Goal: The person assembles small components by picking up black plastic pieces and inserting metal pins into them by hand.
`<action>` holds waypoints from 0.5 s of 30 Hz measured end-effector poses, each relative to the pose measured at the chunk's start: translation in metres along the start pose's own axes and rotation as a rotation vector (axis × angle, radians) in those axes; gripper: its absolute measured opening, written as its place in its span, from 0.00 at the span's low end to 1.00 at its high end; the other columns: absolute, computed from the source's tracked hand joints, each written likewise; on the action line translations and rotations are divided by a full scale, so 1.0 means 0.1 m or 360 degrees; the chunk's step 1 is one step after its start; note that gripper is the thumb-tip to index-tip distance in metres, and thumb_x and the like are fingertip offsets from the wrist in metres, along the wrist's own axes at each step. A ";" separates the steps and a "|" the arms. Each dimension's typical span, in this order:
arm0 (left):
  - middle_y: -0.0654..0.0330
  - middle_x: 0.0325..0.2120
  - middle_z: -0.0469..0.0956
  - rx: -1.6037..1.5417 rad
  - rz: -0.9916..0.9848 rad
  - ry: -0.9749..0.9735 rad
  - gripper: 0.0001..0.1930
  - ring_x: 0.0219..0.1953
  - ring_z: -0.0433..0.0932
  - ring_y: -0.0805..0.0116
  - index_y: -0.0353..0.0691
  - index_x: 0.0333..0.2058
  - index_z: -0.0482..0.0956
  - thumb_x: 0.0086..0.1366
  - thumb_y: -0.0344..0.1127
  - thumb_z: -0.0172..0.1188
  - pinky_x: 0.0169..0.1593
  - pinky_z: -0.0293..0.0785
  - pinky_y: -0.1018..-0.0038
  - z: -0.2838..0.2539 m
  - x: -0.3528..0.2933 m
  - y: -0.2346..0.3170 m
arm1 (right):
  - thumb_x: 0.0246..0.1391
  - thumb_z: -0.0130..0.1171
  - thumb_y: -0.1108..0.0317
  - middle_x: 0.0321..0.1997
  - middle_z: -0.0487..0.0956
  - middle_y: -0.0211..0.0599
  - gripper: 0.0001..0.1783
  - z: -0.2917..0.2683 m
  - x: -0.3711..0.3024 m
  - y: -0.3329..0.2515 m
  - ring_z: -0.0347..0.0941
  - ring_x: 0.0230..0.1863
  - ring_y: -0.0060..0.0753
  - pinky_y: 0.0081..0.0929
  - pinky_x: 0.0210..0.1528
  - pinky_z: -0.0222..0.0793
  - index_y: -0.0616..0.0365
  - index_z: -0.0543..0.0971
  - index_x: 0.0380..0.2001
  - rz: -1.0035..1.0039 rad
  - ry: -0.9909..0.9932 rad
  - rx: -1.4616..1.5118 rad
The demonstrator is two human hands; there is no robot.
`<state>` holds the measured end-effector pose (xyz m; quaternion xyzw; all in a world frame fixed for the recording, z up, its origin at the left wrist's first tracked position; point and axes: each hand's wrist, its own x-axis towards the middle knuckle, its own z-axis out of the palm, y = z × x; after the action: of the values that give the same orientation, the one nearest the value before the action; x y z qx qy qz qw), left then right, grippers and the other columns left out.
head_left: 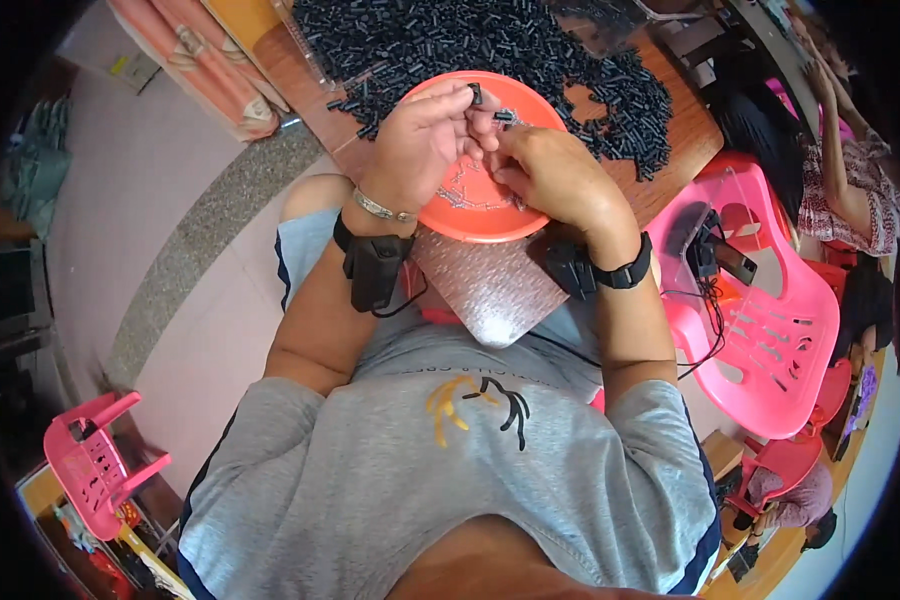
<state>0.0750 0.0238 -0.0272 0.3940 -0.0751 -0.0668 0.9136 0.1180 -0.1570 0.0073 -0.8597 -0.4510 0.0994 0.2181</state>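
Both hands meet over an orange-red plastic basin (490, 232). Small silver metal pieces (460, 195) lie scattered on its bottom. My left hand (422, 135) is palm up with curled fingers, closed on a short black tube-like part (506, 117) that pokes out past the fingertips. Another small black bit (475, 94) shows at the left thumb's tip; whether it is held or worn I cannot tell. My right hand (560, 178) is back up, with thumb and fingers pressed together close to the left fingertips. Whatever it pinches is hidden.
A large heap of short black parts (450, 40) covers the brown wooden table (695, 125) beyond the basin. On the right stands a pink plastic chair (770, 330) with a black device and cables (710, 250). A person's arm (828, 120) is at far right. Another pink chair (95, 460) is at lower left.
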 end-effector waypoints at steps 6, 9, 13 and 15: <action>0.60 0.27 0.74 0.0232 0.0055 0.0059 0.14 0.30 0.75 0.69 0.32 0.39 0.73 0.66 0.37 0.44 0.34 0.69 0.78 0.09 -0.02 0.02 | 0.40 0.56 0.71 0.28 0.77 0.46 0.05 0.00 -0.02 -0.01 0.75 0.32 0.50 0.41 0.36 0.70 0.58 0.78 0.24 -0.0063 0.0122 -0.0206; 0.61 0.27 0.74 0.0431 0.0070 0.0158 0.13 0.30 0.75 0.72 0.33 0.38 0.74 0.66 0.37 0.45 0.34 0.69 0.80 0.16 -0.03 0.02 | 0.38 0.58 0.73 0.27 0.76 0.44 0.08 0.01 -0.02 0.01 0.74 0.32 0.49 0.39 0.35 0.70 0.60 0.78 0.27 -0.0034 0.0092 -0.0360; 0.62 0.27 0.74 0.0522 0.0045 0.0218 0.13 0.29 0.74 0.74 0.34 0.37 0.74 0.66 0.36 0.45 0.33 0.68 0.81 0.17 -0.04 0.01 | 0.37 0.58 0.73 0.28 0.76 0.44 0.09 0.02 0.01 0.04 0.74 0.32 0.48 0.38 0.34 0.70 0.59 0.78 0.27 0.0010 0.0117 -0.0291; 0.62 0.27 0.73 0.0519 0.0034 0.0232 0.12 0.29 0.74 0.74 0.34 0.37 0.74 0.66 0.36 0.45 0.33 0.68 0.81 0.16 -0.05 0.03 | 0.37 0.57 0.72 0.27 0.78 0.47 0.06 -0.03 0.03 0.02 0.75 0.30 0.51 0.40 0.34 0.70 0.60 0.78 0.24 0.0019 0.0241 0.0011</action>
<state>0.0675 0.0156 -0.0149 0.5399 -0.0226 -0.0152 0.8413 0.1218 -0.1564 0.0091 -0.8667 -0.4278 0.0369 0.2538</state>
